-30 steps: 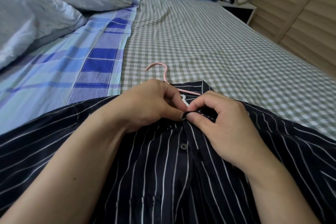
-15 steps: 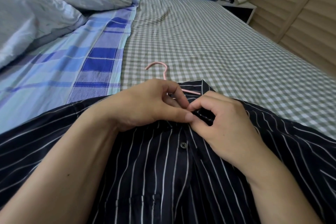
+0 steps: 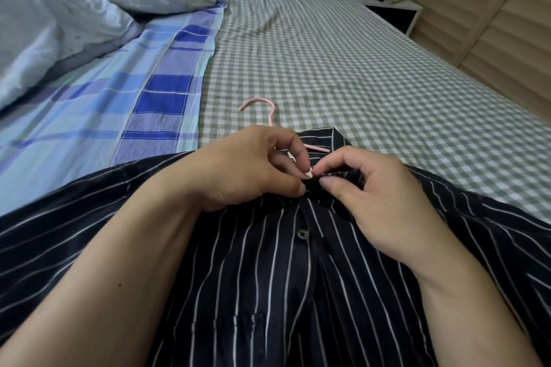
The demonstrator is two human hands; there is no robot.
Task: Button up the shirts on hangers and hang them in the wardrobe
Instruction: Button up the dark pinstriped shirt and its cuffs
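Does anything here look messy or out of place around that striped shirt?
Nothing looks damaged or spilled. The striped shirt lies flat on the bed with its pink hanger inside; both hands pinch the collar. The only untidy spot is the rumpled duvet at the far left.

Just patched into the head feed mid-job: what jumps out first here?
Front and centre, the left hand and right hand pinch the collar of a dark striped shirt spread on the bed. One fastened button sits just below them. Beyond, a pink hanger hook pokes from the collar onto the green checked sheet.
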